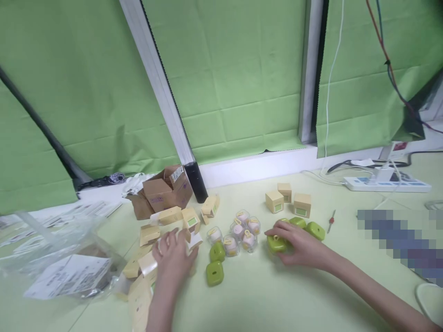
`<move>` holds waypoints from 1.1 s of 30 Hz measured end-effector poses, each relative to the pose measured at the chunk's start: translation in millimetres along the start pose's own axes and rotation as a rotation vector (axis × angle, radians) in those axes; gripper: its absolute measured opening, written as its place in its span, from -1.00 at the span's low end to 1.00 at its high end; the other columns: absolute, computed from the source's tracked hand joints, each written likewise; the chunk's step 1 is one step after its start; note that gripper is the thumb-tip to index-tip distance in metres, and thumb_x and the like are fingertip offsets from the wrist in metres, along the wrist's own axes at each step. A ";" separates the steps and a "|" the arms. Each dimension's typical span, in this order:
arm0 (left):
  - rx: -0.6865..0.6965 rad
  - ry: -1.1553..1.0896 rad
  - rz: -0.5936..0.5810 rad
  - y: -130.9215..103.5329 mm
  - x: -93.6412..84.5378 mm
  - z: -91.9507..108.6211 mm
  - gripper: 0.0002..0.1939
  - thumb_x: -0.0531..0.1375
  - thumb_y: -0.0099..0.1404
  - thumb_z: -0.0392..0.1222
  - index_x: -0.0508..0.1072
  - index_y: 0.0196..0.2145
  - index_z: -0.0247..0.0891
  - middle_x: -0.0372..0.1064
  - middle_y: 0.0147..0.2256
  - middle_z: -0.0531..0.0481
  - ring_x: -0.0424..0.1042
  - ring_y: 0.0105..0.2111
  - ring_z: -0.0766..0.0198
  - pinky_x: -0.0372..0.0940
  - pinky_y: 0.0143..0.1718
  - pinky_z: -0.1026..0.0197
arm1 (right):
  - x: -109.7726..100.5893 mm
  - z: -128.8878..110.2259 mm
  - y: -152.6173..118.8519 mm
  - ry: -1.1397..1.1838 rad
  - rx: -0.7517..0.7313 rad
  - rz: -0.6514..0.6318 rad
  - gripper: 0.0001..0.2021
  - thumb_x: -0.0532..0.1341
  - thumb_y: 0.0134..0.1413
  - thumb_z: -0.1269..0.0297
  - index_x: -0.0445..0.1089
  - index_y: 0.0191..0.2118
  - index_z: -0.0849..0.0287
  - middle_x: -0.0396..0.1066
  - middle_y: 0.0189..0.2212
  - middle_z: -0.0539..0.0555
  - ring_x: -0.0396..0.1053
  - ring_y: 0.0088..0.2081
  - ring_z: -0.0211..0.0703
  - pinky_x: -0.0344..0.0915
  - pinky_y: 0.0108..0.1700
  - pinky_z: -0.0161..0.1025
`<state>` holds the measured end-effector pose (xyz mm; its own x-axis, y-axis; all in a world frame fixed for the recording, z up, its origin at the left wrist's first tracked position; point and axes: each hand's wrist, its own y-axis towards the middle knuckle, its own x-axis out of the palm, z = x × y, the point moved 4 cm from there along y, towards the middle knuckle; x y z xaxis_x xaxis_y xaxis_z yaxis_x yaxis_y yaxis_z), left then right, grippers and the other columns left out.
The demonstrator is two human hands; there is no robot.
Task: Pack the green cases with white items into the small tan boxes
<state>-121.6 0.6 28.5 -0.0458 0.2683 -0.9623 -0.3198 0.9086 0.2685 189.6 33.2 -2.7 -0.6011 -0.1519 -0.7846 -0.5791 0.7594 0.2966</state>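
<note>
My right hand (297,243) curls its thumb and fingers round a small green square case (276,244) with a loop on its top. More green cases (315,230) lie just behind that hand. My left hand (173,258) reaches over small cream cartons with its fingers apart. One opened carton (190,218) stands just beyond its fingertips, and a white flap shows beside its index finger. Between my hands sit several clear cases with pale pink contents (231,244). Two more green cases (215,273) lie in front of them.
Three closed cream cartons (302,204) stand at the back right. An opened brown box (166,191) and a black cylinder (195,181) are at the back. A clear plastic bag (76,272) lies left. A power strip (387,184) with cables is at the right.
</note>
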 end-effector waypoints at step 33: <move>0.121 -0.650 0.260 -22.1 -78.5 60.3 -0.21 0.15 0.08 -0.08 -0.14 0.19 -0.15 -0.03 0.14 -0.15 0.14 0.08 0.04 0.13 0.05 0.04 | -31.8 1.5 -16.7 0.502 0.165 0.047 -0.56 0.28 -0.08 0.06 0.33 -0.04 0.06 0.37 -0.08 0.10 0.37 -0.12 0.01 0.30 -0.07 -0.03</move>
<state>-53.9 -21.2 100.8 0.4796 0.5837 -0.6552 -0.2665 0.8083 0.5251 219.2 26.3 16.4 -0.8375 -0.3690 -0.4030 -0.4752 0.8559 0.2040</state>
